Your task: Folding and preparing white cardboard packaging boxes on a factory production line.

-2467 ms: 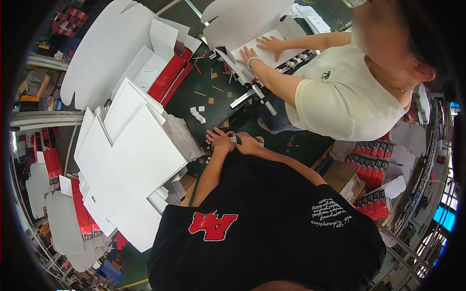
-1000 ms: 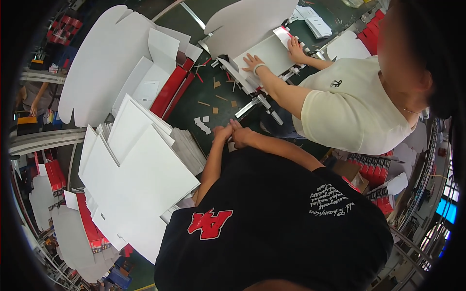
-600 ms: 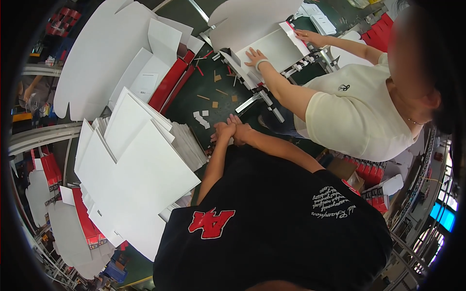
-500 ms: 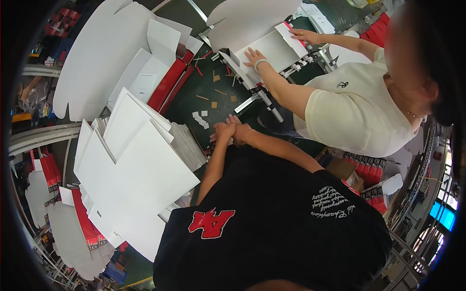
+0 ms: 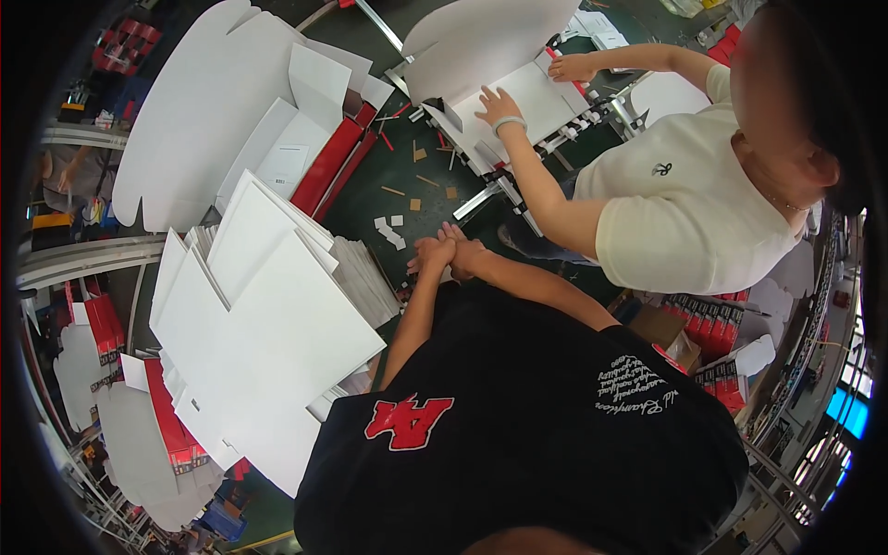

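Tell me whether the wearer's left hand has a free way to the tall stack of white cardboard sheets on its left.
Probably yes: the left hand, clasped with the right hand, sits just beside the white cardboard stack, and nothing visible lies between them.

Red cartons [image 5: 708,324] right, white flats [image 5: 268,333] left

Black short-sleeved T-shirt [image 5: 518,435] with red emblem, white script; bare forearms.

Clasped hands [image 5: 450,255] beside white sheets [image 5: 268,324]
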